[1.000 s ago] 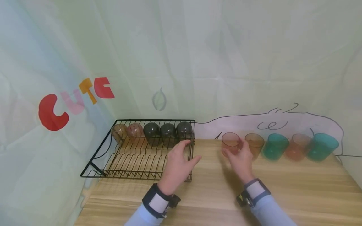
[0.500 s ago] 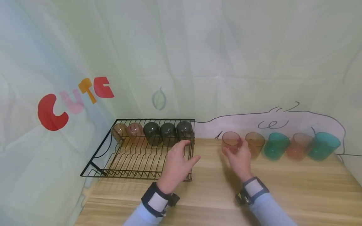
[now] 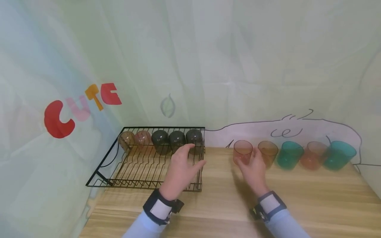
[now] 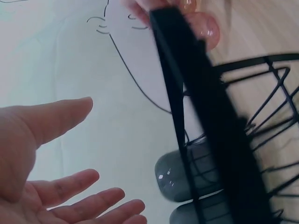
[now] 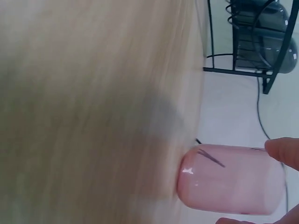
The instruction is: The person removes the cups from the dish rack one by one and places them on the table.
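My right hand (image 3: 254, 170) holds a clear pink cup (image 3: 242, 152), thumb on its near side and fingers on its right. The cup is upright with its mouth up. In the right wrist view the same pink cup (image 5: 231, 179) has fingertips (image 5: 284, 151) at its rim end. My left hand (image 3: 180, 172) hangs over the right part of a black wire rack (image 3: 140, 180), holding nothing. Its thumb stands apart from the fingers. Several cups lie bottom up along the rack's back: an amber one (image 3: 126, 140), a pink one (image 3: 143, 140) and dark grey ones (image 3: 160, 142).
Right of the held cup, a row of upright cups stands on the wooden table (image 3: 238, 211): amber (image 3: 269, 153), green (image 3: 289, 157), pink (image 3: 314, 158) and another green cup (image 3: 337, 157). A printed cloth (image 3: 208, 66) hangs close behind them.
My left hand has shifted slightly left over the rack. The right hand stays on the pink cup, which has not visibly moved.
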`<state>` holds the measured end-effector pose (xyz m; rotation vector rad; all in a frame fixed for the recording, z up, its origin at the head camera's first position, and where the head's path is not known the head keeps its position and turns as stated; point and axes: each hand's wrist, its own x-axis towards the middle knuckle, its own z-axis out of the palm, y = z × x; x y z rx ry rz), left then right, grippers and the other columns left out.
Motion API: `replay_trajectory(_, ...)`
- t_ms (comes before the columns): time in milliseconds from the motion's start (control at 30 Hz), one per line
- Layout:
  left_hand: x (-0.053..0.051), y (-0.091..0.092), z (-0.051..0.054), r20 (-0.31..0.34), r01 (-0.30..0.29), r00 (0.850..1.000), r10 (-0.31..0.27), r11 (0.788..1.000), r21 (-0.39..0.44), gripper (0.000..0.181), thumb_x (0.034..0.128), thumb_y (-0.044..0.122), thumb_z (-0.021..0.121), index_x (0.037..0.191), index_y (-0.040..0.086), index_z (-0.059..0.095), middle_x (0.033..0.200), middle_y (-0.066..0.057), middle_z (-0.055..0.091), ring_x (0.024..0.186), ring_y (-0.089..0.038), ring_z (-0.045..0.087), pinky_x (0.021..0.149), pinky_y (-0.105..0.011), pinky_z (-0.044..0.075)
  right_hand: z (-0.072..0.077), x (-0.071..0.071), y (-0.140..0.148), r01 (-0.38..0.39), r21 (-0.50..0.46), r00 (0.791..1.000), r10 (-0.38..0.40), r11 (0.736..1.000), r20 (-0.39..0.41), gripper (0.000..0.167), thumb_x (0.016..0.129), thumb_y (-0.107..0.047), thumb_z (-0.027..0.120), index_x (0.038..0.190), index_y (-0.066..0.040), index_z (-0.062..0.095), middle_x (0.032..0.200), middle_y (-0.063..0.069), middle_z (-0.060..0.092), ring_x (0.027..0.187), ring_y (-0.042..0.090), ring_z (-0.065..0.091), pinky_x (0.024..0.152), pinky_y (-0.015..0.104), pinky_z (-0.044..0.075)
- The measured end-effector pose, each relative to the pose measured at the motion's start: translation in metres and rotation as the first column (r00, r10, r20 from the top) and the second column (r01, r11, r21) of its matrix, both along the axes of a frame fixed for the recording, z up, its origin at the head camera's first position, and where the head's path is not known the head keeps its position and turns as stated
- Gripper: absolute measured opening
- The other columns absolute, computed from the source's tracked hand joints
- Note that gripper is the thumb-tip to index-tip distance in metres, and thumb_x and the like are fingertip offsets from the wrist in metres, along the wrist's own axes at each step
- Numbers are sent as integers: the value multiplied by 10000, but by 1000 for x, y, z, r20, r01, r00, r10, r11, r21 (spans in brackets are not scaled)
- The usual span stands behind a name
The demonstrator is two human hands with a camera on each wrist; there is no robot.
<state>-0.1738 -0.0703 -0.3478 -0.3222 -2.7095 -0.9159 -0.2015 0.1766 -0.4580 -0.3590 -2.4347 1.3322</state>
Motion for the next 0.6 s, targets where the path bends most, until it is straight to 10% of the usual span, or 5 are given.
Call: replay_trajectory(600,-23,-12,7,-98,1,995,-16,989,-150,746,790,231,744,1421,119,364,1479,-198,316,1394,-403,237,1083,-570,309,57,44,-16,-251,224,964,265,942,-35,761,783,-462,711,1395,-138,397,1440,112,406,1320,307,384,1046,552,374)
